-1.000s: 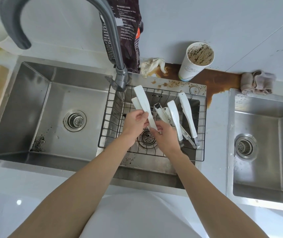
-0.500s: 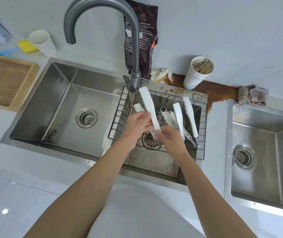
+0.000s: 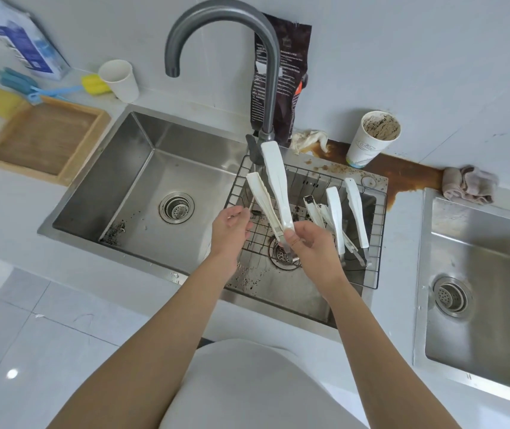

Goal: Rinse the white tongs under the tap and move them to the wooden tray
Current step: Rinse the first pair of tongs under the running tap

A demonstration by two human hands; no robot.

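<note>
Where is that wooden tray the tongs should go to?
In the head view, the wooden tray sits at far left, beside the large sink, just in front of a white cup.

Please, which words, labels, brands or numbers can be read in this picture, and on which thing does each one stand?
No text here can be read with certainty.
Dark bag behind the tap: lines of white print, too blurred to read.
Blue and white package, top left: print too blurred to read.
Stained paper cup: small greenish mark, too small to read.
</note>
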